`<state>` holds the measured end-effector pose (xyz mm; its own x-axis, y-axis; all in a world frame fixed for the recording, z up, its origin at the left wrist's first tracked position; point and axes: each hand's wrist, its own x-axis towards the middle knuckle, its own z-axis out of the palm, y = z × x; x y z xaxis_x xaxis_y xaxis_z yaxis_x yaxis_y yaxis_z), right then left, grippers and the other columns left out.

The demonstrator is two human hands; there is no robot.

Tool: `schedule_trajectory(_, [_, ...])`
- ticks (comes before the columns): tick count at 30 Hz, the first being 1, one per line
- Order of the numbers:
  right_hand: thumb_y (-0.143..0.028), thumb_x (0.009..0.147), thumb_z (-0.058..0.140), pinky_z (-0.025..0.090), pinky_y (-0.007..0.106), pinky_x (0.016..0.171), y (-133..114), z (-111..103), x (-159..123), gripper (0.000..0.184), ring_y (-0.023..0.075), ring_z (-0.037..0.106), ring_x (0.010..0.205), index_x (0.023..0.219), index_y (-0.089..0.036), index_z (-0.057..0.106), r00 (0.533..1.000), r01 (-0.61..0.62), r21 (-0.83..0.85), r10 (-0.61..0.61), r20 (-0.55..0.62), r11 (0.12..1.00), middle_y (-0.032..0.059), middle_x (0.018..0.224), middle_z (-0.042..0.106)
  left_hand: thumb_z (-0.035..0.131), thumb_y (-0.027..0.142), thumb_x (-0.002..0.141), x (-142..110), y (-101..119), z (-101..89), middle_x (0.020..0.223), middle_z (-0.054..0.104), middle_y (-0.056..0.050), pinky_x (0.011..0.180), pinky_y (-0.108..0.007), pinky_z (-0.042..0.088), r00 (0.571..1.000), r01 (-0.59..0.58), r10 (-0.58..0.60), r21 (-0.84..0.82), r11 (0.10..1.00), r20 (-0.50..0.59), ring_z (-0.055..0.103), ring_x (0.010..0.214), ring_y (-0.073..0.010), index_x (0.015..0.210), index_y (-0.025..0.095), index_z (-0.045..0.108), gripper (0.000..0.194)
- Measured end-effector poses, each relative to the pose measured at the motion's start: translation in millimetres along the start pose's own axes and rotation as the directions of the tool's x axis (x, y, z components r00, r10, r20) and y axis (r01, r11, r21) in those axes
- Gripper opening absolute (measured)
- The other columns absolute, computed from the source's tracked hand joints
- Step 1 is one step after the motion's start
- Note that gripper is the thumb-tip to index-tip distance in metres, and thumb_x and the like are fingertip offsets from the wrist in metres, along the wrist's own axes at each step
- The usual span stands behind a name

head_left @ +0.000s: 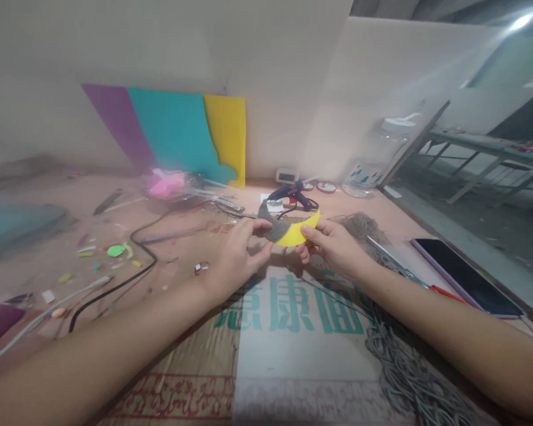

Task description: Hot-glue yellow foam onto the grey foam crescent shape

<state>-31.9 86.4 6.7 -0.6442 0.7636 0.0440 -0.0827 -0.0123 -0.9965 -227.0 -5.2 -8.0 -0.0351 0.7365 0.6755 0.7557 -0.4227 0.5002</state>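
A yellow crescent [295, 236], which looks like a card or foam cutout, is held above the table in the middle of the head view. Grey yarn [273, 226] covers its left half; the right half is bare. My right hand [335, 245] pinches the bare part between thumb and fingers. At the grey end, my left hand [237, 251] has its index fingertip and thumb against the crescent's edge. A loose pile of grey yarn [408, 367] lies below my right forearm, and a thin strand runs over the printed board [302, 367].
Behind the crescent lies a dark blue glue gun [291, 192]. Scissors [400, 266] with red handles and a phone [464, 275] are at the right. A plastic bottle [373, 160] stands at the back. Scraps and a black cable [144, 242] spread over the left side.
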Motion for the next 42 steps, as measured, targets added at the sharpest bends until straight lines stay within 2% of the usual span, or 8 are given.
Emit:
schedule_trajectory(5, [-0.046,0.079,0.069,0.053,0.025,0.052,-2,1,-1,0.033,0.0138,0.062,0.054,0.087,-0.015,0.061,1.0,0.014,-0.027,-0.015,-0.024,1.0,0.0033,0.064,0.067,0.055,0.017,0.081,-2,-2,0.4,0.113,0.06,-0.009,0.091,-0.036,0.046,1.0,0.002,0.0,-0.069,0.998,0.029,0.057,0.103,-0.02,0.119,0.018,0.05,0.038])
schedule_trajectory(9, [-0.045,0.079,0.068,0.05,0.024,0.047,-4,4,-3,0.031,0.0124,0.059,0.048,0.085,-0.016,0.06,0.999,-0.011,-0.186,0.001,-0.053,0.983,0.0012,0.059,0.066,0.058,0.025,0.082,0,-8,2.6,0.14,0.041,-0.014,0.098,-0.043,0.042,1.0,0.01,-0.011,-0.081,0.997,-0.009,0.048,0.12,-0.0247,0.137,0.021,0.035,0.06])
schedule_trajectory(13, [-0.04,0.081,0.065,0.046,0.021,0.043,-5,7,-5,0.025,0.0118,0.057,0.046,0.083,-0.016,0.06,0.999,0.007,-0.325,-0.017,-0.027,0.946,-0.0002,0.058,0.063,0.063,0.038,0.082,3,-9,1.9,0.131,0.051,-0.011,0.104,-0.048,0.033,0.995,-0.064,0.057,0.081,0.995,0.081,0.043,0.124,-0.028,0.115,0.021,0.058,0.037])
schedule_trajectory(17, [-0.041,0.083,0.061,0.045,0.021,0.042,-6,7,-7,0.025,0.0113,0.056,0.046,0.084,-0.016,0.06,1.0,0.025,-0.34,-0.02,0.02,0.94,0.0001,0.059,0.064,0.061,0.037,0.083,3,-5,-1.0,0.119,0.058,-0.008,0.1,-0.045,0.035,0.993,-0.086,0.073,0.144,0.986,0.089,0.048,0.116,-0.026,0.097,0.022,0.067,0.021])
schedule_trajectory(29, [-0.044,0.085,0.06,0.044,0.02,0.043,-4,8,-9,0.029,0.0106,0.055,0.047,0.088,-0.015,0.061,0.994,0.037,-0.355,0.0,0.105,0.934,0.0005,0.062,0.063,0.06,0.031,0.084,-1,-1,0.0,0.1,0.061,-0.006,0.09,-0.041,0.037,0.988,-0.106,0.088,0.14,0.984,0.131,0.051,0.101,-0.0226,0.084,0.018,0.065,0.014])
schedule_trajectory(34, [-0.059,0.092,0.041,0.049,0.025,0.049,0,-1,-6,0.051,0.0131,0.057,0.052,0.085,-0.013,0.062,0.982,0.097,-0.143,-0.071,0.173,0.985,0.0042,0.065,0.063,0.058,0.03,0.086,-1,0,0.1,0.1,0.059,-0.006,0.089,-0.039,0.037,0.984,-0.092,0.085,0.04,0.995,0.155,0.051,0.1,-0.0211,0.085,0.019,0.064,0.013])
schedule_trajectory(38, [-0.042,0.089,0.058,0.049,0.022,0.046,-2,-3,-2,0.029,0.0088,0.057,0.051,0.106,-0.019,0.061,0.993,0.097,-0.046,-0.094,0.069,0.994,0.0052,0.098,0.066,0.057,0.027,0.086,-1,-1,0.6,0.099,0.058,-0.005,0.089,-0.038,0.038,0.98,-0.066,0.075,-0.055,0.996,0.186,0.052,0.099,-0.0205,0.085,0.019,0.064,0.011])
schedule_trajectory(42, [-0.021,0.076,0.071,0.054,0.026,0.047,-6,6,-6,0.054,0.0082,0.063,0.052,0.125,-0.029,0.049,0.974,-0.04,0.015,0.036,0.223,0.999,0.0081,0.136,0.049,0.057,0.026,0.087,-1,-2,1.8,0.1,0.058,-0.005,0.091,-0.038,0.037,0.976,-0.066,0.085,-0.099,0.993,0.199,0.052,0.101,-0.0204,0.085,0.019,0.064,0.01])
